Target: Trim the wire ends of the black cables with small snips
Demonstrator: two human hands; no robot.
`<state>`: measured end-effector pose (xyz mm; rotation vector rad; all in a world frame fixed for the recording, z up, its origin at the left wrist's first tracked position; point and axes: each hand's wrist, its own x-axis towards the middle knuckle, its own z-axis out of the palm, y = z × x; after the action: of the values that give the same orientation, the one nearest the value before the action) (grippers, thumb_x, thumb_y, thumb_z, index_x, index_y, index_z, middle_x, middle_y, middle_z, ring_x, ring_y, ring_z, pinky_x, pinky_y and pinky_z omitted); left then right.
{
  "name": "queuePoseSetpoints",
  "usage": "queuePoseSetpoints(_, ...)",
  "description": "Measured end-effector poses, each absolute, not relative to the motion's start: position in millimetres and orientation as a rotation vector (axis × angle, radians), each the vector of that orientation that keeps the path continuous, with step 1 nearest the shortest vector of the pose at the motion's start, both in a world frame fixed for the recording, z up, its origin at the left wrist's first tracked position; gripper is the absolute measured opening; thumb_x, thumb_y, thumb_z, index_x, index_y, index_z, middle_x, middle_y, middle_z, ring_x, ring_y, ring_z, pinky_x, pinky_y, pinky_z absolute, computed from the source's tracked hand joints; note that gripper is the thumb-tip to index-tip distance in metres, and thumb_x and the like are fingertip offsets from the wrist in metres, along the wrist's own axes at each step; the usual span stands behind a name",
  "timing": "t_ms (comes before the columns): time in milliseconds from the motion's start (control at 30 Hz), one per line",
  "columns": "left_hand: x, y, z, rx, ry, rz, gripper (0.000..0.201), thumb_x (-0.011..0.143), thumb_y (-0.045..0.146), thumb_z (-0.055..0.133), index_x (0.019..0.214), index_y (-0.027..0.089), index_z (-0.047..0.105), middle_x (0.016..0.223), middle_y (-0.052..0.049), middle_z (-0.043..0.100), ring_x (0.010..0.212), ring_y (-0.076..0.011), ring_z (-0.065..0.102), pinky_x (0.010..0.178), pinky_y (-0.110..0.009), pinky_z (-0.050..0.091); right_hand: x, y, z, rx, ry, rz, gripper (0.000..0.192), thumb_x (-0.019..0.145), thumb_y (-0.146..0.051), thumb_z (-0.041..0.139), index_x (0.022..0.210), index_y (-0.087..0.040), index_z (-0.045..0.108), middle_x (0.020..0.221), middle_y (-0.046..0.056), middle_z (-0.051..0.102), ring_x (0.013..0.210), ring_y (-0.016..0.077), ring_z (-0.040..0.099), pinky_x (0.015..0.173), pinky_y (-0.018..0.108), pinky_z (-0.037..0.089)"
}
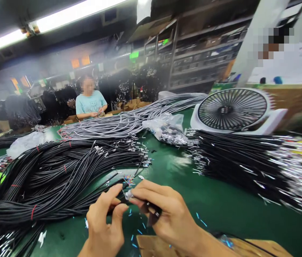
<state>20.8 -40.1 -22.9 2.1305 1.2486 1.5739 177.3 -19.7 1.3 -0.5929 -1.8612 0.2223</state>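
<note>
My left hand (105, 223) is raised near the middle, its thumb and index finger curled with a gap between the tips. Dark cable shows behind that gap; no firm hold on it can be seen. Close beside it, my right hand (168, 210) pinches a small silvery-clear connector piece (128, 194) between thumb and index finger. A short black object (154, 208) also sits within the right hand's fingers; its kind is unclear. Just beyond the fingertips are cable ends with coloured wires (128, 180).
Black cables (59, 164), tied with red bands, lie left; another black bundle (236, 153) with silvery ends lies right. Behind are grey cables (108, 125), a plastic bag (167, 125) and a fan (231, 110). A wooden board (153, 246) is in front. A person (90, 101) sits opposite.
</note>
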Motion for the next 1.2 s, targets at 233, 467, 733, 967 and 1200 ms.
queuePoseSetpoints(233,16,-37,-16,2.221,1.173,1.530,0.019,0.086,0.019,0.048,0.090,0.020,0.066,0.075,-0.005,0.068,0.066,-0.0164,0.062,0.061,-0.025,0.049,175,-17,10,-0.602,-1.839,0.400,0.018,0.076,-0.008,0.047,0.063,-0.015,0.059,0.056,0.000,0.051,0.049,0.0105,0.043,0.043,0.022,0.035)
queuePoseSetpoints(467,15,-37,-2,2.247,1.094,1.343,0.025,0.087,0.022,0.047,0.072,0.017,0.066,0.058,-0.002,0.061,0.051,-0.0128,0.056,0.049,-0.022,0.042,175,-14,7,-0.664,-1.874,0.407,0.021,0.066,-0.003,0.045,0.059,-0.016,0.060,0.054,-0.002,0.052,0.048,0.0097,0.044,0.044,0.021,0.035)
queuePoseSetpoints(733,15,-39,-1,2.182,1.166,1.311,0.017,0.084,0.021,0.052,0.080,0.017,0.068,0.064,-0.003,0.061,0.051,-0.0120,0.051,0.047,-0.022,0.039,188,-10,17,-0.797,-1.862,0.371,0.020,0.084,-0.025,0.054,0.067,-0.017,0.062,0.062,0.000,0.054,0.052,0.0105,0.047,0.044,0.021,0.039)
queuePoseSetpoints(967,24,-42,-6,2.061,1.200,1.284,0.024,0.088,0.027,0.046,0.080,0.018,0.067,0.069,-0.004,0.062,0.061,-0.0145,0.055,0.057,-0.023,0.043,186,-17,-1,-0.411,-2.016,-0.026,0.025,0.079,-0.005,0.044,0.091,-0.016,0.063,0.068,0.005,0.062,0.051,0.0127,0.052,0.043,0.023,0.040)
queuePoseSetpoints(1200,17,-38,-4,1.911,1.114,1.176,0.048,0.090,0.045,0.039,0.068,0.013,0.067,0.051,-0.001,0.052,0.046,-0.0096,0.044,0.044,-0.020,0.035,181,-5,0,-0.737,-1.766,0.500,0.016,0.079,-0.014,0.052,0.063,-0.017,0.057,0.063,0.002,0.056,0.055,0.0125,0.051,0.047,0.022,0.042)
